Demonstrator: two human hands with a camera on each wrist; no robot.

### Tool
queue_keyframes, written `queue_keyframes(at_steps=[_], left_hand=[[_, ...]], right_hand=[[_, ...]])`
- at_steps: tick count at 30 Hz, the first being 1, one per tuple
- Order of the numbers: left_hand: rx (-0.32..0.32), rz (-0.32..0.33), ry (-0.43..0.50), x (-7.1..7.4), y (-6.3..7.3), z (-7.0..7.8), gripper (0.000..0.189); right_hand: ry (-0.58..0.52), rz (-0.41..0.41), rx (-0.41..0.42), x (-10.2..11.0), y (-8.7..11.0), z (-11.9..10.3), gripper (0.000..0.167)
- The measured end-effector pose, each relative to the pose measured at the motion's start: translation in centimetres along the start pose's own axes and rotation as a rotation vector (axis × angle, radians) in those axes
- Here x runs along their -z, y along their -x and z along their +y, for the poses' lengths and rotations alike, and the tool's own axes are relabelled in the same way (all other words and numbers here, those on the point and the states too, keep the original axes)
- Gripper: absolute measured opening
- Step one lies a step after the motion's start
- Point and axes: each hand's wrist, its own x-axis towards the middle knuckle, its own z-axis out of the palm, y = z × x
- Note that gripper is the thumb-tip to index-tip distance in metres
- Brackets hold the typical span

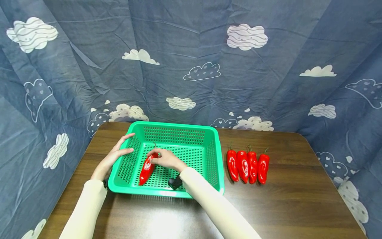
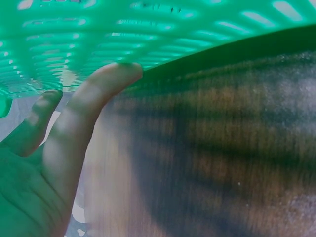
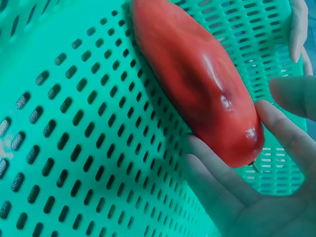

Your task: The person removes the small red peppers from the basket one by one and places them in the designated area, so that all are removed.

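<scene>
In the head view a red pepper (image 1: 146, 171) lies slanted inside the green basket (image 1: 167, 192), its stem end up. My right hand (image 1: 167, 159) holds the pepper near the stem end. The right wrist view shows the glossy pepper (image 3: 197, 84) with fingers (image 3: 289, 128) on both its sides, one finger standing off. My left hand (image 1: 111, 159) is at the basket's left rim, its fingers spread and fairly straight. From below, in the left wrist view, fingers (image 2: 98, 89) of that hand touch the slotted basket wall (image 2: 163, 39).
To the right of the basket, several red peppers (image 1: 242, 166) lie side by side in a row on the brown wooden table (image 1: 286, 199), stems pointing away. A dark blue curtain (image 1: 173, 86) with white clouds hangs behind the table's far edge.
</scene>
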Motion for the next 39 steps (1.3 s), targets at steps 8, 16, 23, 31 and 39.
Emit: queue_keyframes(at_steps=[8,16,23,31,39], left_hand=[[-0.006,0.013,-0.024,-0.1,0.1,0.2,0.064],[0.0,0.012,-0.02,-0.1,0.1,0.1,0.064],[-0.029,0.022,-0.061,0.0,0.0,0.1,0.064],[-0.036,0.015,-0.066,0.0,0.1,0.2,0.064],[-0.033,0.022,-0.072,-0.1,0.1,0.1,0.064]], right_hand=[[-0.102,0.07,0.007,0.6,0.4,0.4,0.027],[-0.158,0.099,-0.001,1.7,1.1,1.1,0.028],[-0.219,0.113,0.016,2.6,1.6,1.6,0.03],[-0.313,0.117,0.012,3.5,2.2,2.0,0.031],[-0.377,0.122,0.018,4.4,3.1,2.0,0.028]])
